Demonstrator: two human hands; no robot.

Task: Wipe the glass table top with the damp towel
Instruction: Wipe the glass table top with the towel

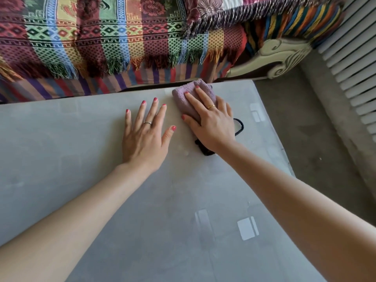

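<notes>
The glass table top fills the lower part of the head view and reflects pale window shapes. A folded lilac towel lies on it near the far edge. My right hand presses flat on the towel, fingers spread over it and thumb at its near side. My left hand rests palm-down on the bare glass just left of the towel, fingers apart, holding nothing.
A black looped cord or strap lies on the glass, partly under my right wrist. A sofa draped in a colourful fringed blanket runs along the far edge. Grey floor and a white slatted radiator are to the right.
</notes>
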